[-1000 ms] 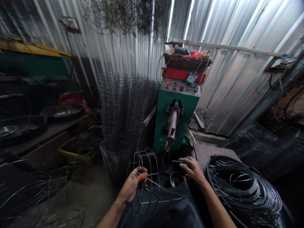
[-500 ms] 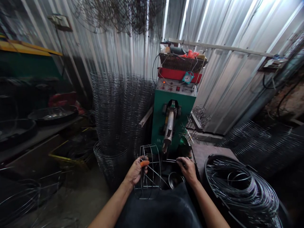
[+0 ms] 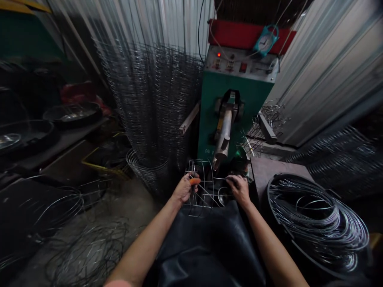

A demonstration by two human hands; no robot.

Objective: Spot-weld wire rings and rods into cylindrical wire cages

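Note:
My left hand point(image 3: 186, 189), with an orange cover on one finger, is closed around a small open wire frame point(image 3: 212, 179). A loose-looking wire crosses the frame diagonally from this hand. My right hand point(image 3: 240, 189) pinches a short straight wire point(image 3: 220, 178), whose other end reaches the frame's right side. Both hands are just below the tip of the metal arm point(image 3: 223, 139) on a green machine point(image 3: 206, 95). Below the wire, between the hands, a shiny round bowl point(image 3: 224, 196) is partly hidden. A dark apron point(image 3: 209, 243) covers my lap.
Tall stacks of wire baskets point(image 3: 140, 103) stand left of the machine. On my right, a black tub point(image 3: 277, 217) holds many wire rings point(image 3: 323, 223). Tangled wire point(image 3: 92, 247) lies on the floor at left. A teal clock point(image 3: 265, 42) hangs on the machine's top.
The view has tilted down and moved closer to the machine, so more of my lap and the floor shows. Both hands keep the same grips, with the wire frame still under the metal arm.

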